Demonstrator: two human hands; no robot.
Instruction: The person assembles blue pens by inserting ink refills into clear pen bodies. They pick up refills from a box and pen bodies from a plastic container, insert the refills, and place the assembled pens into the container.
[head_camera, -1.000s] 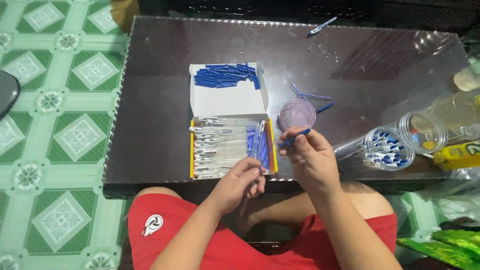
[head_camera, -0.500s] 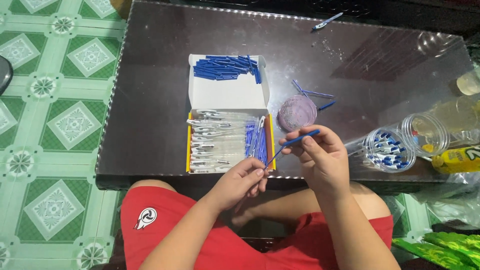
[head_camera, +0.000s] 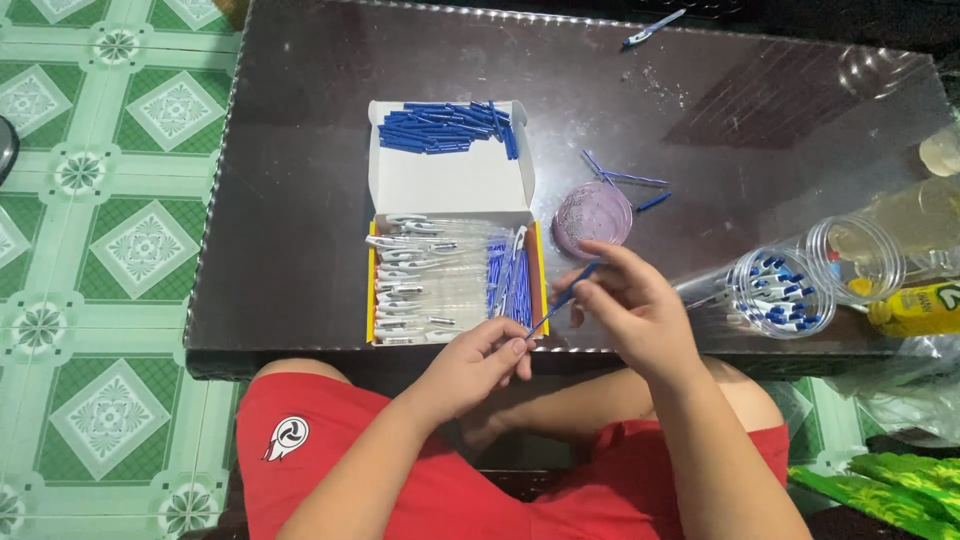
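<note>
My left hand (head_camera: 478, 362) and my right hand (head_camera: 631, 310) hold the two ends of one thin blue pen refill (head_camera: 562, 299) just in front of the table's near edge. The left pinches its lower end, the right its upper end. Just beyond the left hand lies an open yellow-edged box (head_camera: 371, 290) packed with clear pen barrels (head_camera: 430, 280) and a few blue refills. Its white lid (head_camera: 450, 185) carries a heap of blue caps (head_camera: 445, 127). A small purple round lid (head_camera: 592, 217) sits just beyond my right hand.
A dark glossy table (head_camera: 290, 200) stands on a green patterned tile floor (head_camera: 100, 200). Clear plastic jars (head_camera: 780, 290) lie at the right, one holding assembled pens. A yellow bottle (head_camera: 915, 308) lies by them. Loose blue refills (head_camera: 625, 180) and a pen (head_camera: 652, 27) lie farther back.
The view has shifted slightly. My right hand has tilted the blue refill down toward my left hand, whose fingers now pinch its lower end.
</note>
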